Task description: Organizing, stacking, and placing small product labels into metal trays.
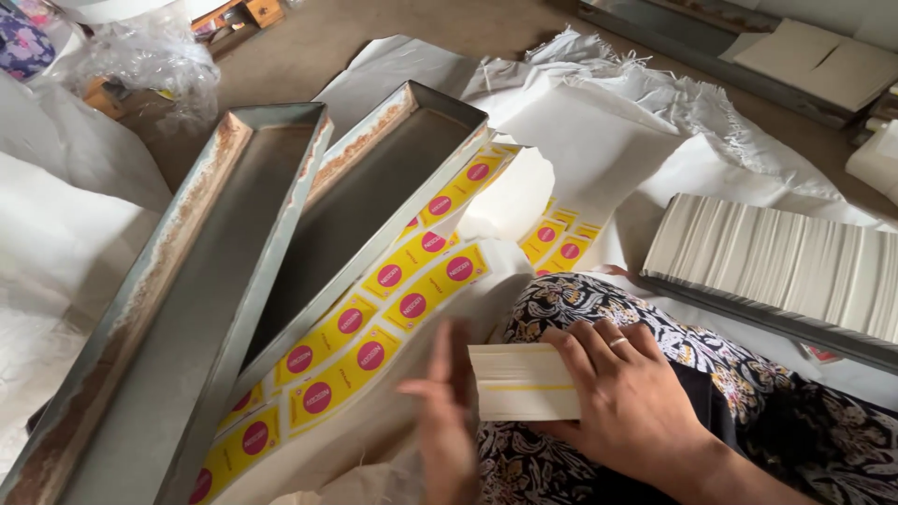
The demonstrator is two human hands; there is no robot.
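Small stack of white cards squared between two hands on the lap.

The white card stack [522, 382] lies on the patterned cloth [711, 374] over the person's lap, at the near edge of the floor spread. The right hand [629, 397] rests flat on its right end, fingers pressed together and laid over the top, a ring showing. The left hand [447, 411], blurred, stands edge-on against the stack's left end, fingers straight and together; it seems to be tapping the cards even. Beside them runs a strip of yellow labels with pink dots [374, 332], then two long metal trays [224, 281]; a row of cards [776, 262] lies to the right.
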